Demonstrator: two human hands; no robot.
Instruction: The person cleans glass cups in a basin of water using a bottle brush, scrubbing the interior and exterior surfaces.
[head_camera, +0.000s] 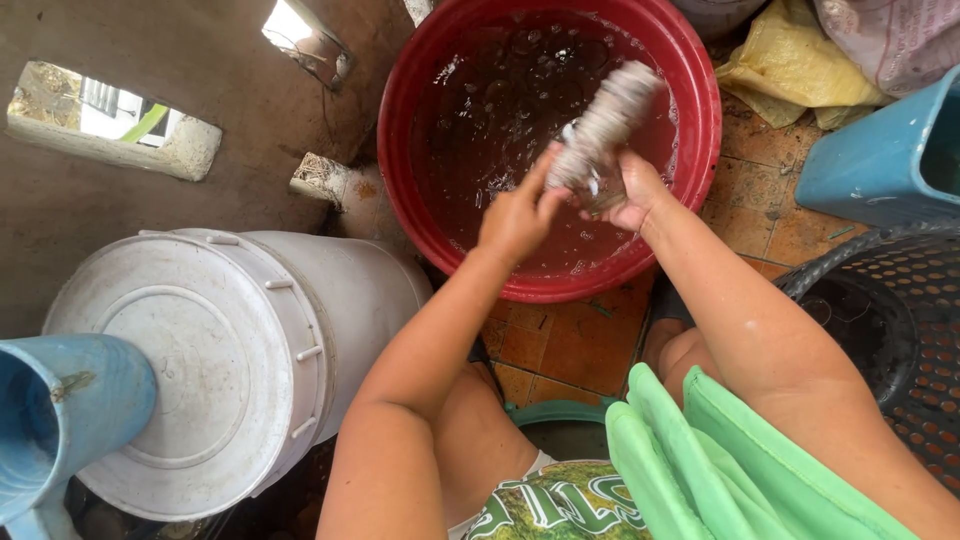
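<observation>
A white lidded bucket (215, 370) and blue jug (60, 420) stand left, a black basket (900, 330) and blue tub (885, 160) right, yellow bags (790, 65) behind.

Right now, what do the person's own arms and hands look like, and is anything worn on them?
Both arms are bare from the upper arm down: no sleeves, gloves or watch in view. The left hand and right hand show no rings or bracelets that I can make out. Light green cloth lies beside the right arm.

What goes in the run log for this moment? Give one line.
left hand: grips cloth end | right hand: grips twisted grey cloth | over red basin of water | white bucket beside
</observation>
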